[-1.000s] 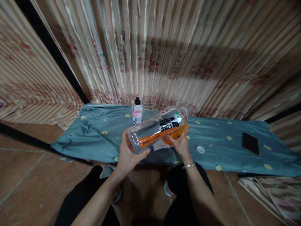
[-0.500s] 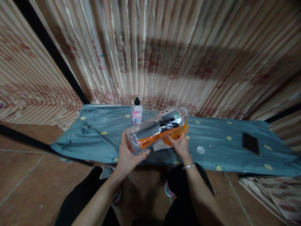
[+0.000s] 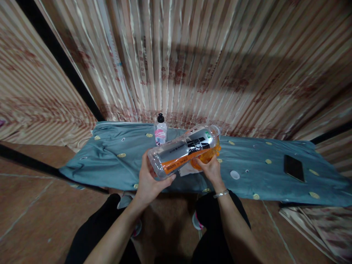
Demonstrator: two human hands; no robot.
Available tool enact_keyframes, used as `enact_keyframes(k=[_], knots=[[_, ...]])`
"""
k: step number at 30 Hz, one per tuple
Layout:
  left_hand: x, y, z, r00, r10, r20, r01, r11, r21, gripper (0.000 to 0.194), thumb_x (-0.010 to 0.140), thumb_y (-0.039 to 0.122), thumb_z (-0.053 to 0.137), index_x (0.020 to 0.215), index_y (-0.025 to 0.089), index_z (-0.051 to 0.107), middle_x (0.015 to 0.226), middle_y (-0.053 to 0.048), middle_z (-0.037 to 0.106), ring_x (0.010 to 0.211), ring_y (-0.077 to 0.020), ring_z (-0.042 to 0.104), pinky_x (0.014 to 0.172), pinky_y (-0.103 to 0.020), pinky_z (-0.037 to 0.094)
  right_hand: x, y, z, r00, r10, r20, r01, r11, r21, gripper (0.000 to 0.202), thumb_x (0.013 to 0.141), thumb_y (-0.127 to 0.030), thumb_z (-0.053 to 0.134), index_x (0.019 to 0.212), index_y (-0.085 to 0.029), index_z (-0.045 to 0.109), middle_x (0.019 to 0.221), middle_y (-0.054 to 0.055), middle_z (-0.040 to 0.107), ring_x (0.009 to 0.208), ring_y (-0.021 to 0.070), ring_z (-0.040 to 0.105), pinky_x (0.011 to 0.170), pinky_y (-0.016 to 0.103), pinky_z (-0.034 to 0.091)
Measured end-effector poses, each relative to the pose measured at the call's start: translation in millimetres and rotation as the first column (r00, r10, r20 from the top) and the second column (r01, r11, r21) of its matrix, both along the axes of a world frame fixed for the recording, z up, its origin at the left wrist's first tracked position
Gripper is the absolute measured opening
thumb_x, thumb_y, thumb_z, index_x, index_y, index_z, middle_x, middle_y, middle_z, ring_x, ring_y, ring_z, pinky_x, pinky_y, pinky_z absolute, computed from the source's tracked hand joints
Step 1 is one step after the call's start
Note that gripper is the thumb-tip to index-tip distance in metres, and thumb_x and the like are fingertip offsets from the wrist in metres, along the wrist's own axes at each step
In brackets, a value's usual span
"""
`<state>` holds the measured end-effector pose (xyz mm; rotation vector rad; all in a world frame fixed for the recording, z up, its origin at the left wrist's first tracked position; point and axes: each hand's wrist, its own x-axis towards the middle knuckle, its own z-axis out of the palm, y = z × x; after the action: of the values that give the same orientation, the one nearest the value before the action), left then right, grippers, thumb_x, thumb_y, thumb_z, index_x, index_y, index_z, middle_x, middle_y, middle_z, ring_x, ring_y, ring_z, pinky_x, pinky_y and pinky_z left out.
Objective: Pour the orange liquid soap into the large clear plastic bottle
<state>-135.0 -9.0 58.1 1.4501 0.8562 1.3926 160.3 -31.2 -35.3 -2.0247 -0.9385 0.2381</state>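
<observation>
My left hand (image 3: pixel 150 183) is wrapped round the base of a large clear plastic bottle (image 3: pixel 178 151) with a silver, black and orange label. The bottle lies tilted in the air, its neck end up and to the right. My right hand (image 3: pixel 212 170) is closed on a translucent orange object (image 3: pixel 205 157) below the bottle's neck end. The bottle partly hides that object, so its kind cannot be made out. Under it shows a piece of white material (image 3: pixel 188 169). To the right, a round white cap (image 3: pixel 234 175) rests on the cloth.
A small clear bottle with a black top and pink label (image 3: pixel 160 134) stands behind the large bottle. On the right of the teal cloth-covered surface (image 3: pixel 110 168) lies a dark phone (image 3: pixel 293 168). Striped curtains (image 3: pixel 176 66) hang behind, and black poles (image 3: pixel 60 62) frame the sides.
</observation>
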Motion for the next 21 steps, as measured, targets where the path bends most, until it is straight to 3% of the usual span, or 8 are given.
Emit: enact_keyframes(k=[21], knots=[[-0.2, 0.5, 0.3, 1.0, -0.007, -0.006, 0.007, 1.0, -0.011, 0.094, 0.066, 0.058, 0.11, 0.14, 0.026, 0.063, 0.135, -0.011, 0.08, 0.118, -0.0363, 0.088, 0.094, -0.047, 0.078, 1.1, 0.2, -2.0, 1.0, 0.0, -0.001, 0.0, 1.0, 0.011, 0.103, 0.066, -0.083, 0.095, 0.141, -0.017, 0.067, 0.118, 0.024, 0.088, 0.118, 0.052, 0.085, 0.099, 0.061, 0.069]])
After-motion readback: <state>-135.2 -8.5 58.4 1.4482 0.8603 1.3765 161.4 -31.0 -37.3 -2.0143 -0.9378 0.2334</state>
